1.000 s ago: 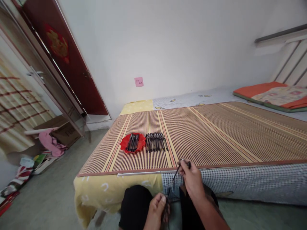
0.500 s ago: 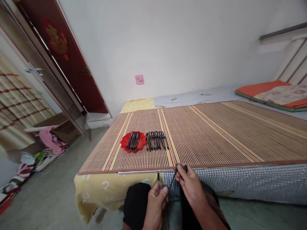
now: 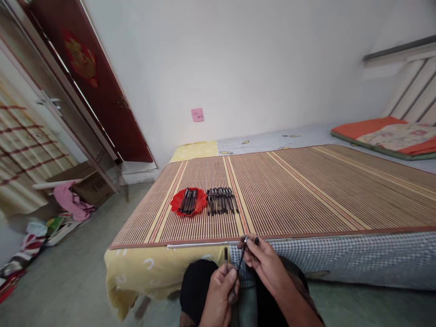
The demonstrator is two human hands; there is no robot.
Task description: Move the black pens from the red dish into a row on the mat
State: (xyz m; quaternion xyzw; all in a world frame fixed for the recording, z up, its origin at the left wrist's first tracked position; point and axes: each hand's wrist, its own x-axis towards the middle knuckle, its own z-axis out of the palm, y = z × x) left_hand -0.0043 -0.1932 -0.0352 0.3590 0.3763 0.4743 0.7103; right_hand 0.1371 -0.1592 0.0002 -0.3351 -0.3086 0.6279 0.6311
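Observation:
Above my lap, in front of the mat's near edge, my left hand (image 3: 221,290) is closed around a pen barrel (image 3: 225,255) whose dark end points up. A thin dark rod that looks like a pen refill (image 3: 240,263) slants between both hands. My right hand (image 3: 264,261) pinches its upper end, where a small shiny part shows. A black piece resembling a pen cap (image 3: 256,241) also sticks out of the right fingers. Farther off lie a row of several black pens (image 3: 222,200) and a red scalloped plate (image 3: 175,200) with several more black pens (image 3: 189,201).
The striped bamboo mat (image 3: 293,190) covers a bed with yellow and checked sheets. An orange folded quilt (image 3: 361,128) rests at the far right. A pink note (image 3: 197,115) is stuck to the wall. On the left floor are a cardboard box (image 3: 95,186) and a pink cloth (image 3: 70,202).
My right hand has shifted slightly left and its fingers now pinch the upper end of the thin rod, which stands steeper. The plate and the row of pens have not moved.

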